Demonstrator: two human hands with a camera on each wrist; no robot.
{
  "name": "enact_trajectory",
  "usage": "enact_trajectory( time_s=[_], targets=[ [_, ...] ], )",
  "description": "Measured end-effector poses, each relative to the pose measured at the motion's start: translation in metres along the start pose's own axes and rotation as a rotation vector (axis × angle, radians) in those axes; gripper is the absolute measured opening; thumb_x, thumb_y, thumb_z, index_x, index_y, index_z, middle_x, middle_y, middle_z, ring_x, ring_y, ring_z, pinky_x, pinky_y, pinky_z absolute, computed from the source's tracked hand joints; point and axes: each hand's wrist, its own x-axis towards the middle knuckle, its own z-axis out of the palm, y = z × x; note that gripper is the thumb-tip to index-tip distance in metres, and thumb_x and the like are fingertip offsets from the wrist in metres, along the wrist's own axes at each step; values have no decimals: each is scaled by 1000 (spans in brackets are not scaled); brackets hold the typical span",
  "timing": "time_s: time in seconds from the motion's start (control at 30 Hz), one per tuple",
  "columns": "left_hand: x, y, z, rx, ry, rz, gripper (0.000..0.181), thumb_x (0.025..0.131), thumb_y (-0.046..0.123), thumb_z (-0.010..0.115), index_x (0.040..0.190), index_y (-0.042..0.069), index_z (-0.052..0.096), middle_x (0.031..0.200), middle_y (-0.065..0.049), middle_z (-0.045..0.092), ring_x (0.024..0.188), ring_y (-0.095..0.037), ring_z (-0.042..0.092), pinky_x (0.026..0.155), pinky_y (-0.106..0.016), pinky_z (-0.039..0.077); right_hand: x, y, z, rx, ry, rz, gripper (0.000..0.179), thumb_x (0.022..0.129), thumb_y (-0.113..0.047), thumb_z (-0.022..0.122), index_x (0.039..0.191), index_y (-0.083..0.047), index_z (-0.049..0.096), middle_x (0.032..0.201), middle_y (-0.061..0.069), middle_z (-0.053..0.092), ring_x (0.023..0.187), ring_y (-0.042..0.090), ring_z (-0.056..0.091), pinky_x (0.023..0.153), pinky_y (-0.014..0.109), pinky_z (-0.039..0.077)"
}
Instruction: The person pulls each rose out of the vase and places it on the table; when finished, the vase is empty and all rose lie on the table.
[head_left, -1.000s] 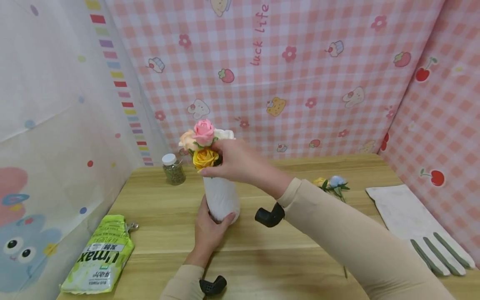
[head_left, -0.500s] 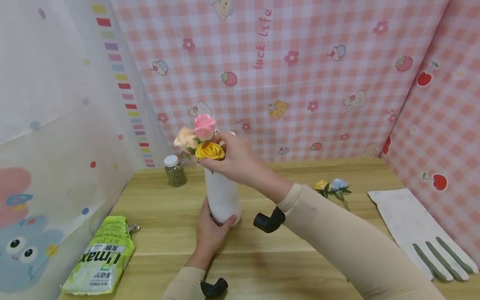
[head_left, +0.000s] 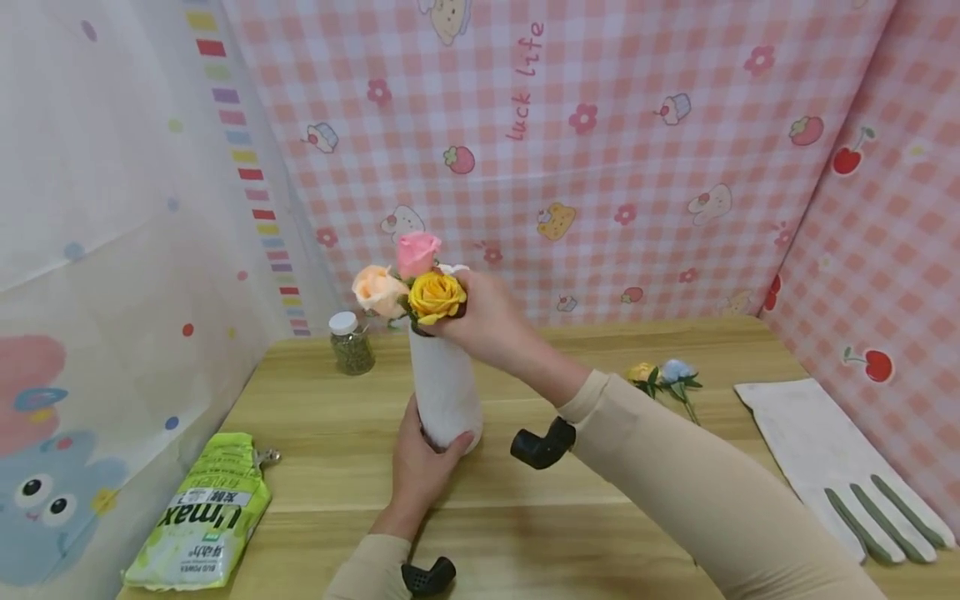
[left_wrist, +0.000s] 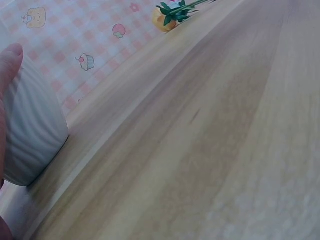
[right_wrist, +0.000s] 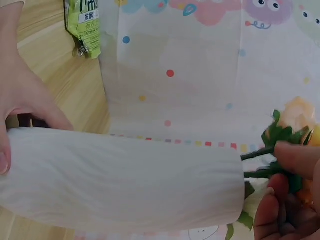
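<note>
- White and faintly ribbed, the vase point(head_left: 442, 383) stands on the wooden table point(head_left: 562, 517), a little left of centre in the head view.
- Left hand point(head_left: 423, 467): wrapped low around the vase, thumb on the near side, close to its base.
- Right hand point(head_left: 491, 321): at the vase's mouth, thumb and fingers pinching the yellow rose point(head_left: 437, 297) just below its bloom; the right wrist view shows two green stems point(right_wrist: 257, 173) running into the mouth.
- Yellow rose: above the rim, in front of the pink rose point(head_left: 417, 254) and beside the peach rose point(head_left: 378, 290).
- White petals point(head_left: 453, 269): a sliver behind the yellow rose, mostly hidden.
- Jar point(head_left: 352, 348): white-lidded, dark bits inside, behind the vase to the left.
- Green bag point(head_left: 202, 517): lying at the table's left.
- Blue flower point(head_left: 677, 370) and yellow flower point(head_left: 641, 372): side by side on the table, well right of the vase.
- Glove point(head_left: 787, 425): white with grey-green strips, lying flat at far right.
- Pink checked cloth point(head_left: 637, 167): hanging behind the table.
</note>
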Motion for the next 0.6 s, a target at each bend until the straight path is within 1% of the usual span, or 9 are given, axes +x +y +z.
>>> enact_trajectory(
  time_s=[0.03,0.1,0.17,0.23,0.3,0.47,0.6],
  targets=[
    [0,0,0,2,1,-1,94,72,50,81,147,17,34,129,-7,54,112,-23,55,90,-45,45,0,2,0,-18,10,-17,45,77,-20,82,115,-4,63,108,4,66,93,13,63,76,28,53],
    [1,1,0,2,0,-6,94,72,50,80,147,17,35,128,-6,54,112,-23,55,90,-45,45,0,5,-1,-43,19,-34,35,77,-26,82,104,-7,70,93,2,70,78,11,63,68,27,52],
    [1,1,1,-2,-1,-7,93,72,50,81,147,18,35,128,-6,55,112,-22,55,90,-45,45,-1,8,-2,-39,20,-29,30,77,-30,82,97,-9,74,81,0,70,66,10,60,60,27,50],
    [2,1,1,-3,-2,-4,94,72,50,81,147,18,35,128,-5,54,112,-22,55,90,-44,45,-1,8,-3,-16,18,-13,27,77,-32,82,91,-9,76,72,0,69,59,11,57,55,27,49],
    [2,1,1,-2,-2,-2,94,72,50,80,147,19,35,129,-5,54,112,-22,54,90,-44,45,-1,8,-4,14,13,0,26,78,-32,81,90,-9,77,73,-1,69,60,10,58,56,27,49],
    [2,-1,1,-14,-3,-5,93,71,51,81,146,21,35,128,-4,54,112,-20,54,91,-43,44,-1,3,-8,93,-6,-14,18,81,-22,79,94,-9,78,85,-1,72,73,9,64,64,27,53],
    [1,-2,1,-28,-1,-6,92,71,50,81,146,22,35,128,-3,54,112,-20,54,92,-44,44,-2,1,-12,121,-8,-49,16,83,-18,76,96,-9,78,84,-2,73,70,8,60,64,26,52]
  ],
)
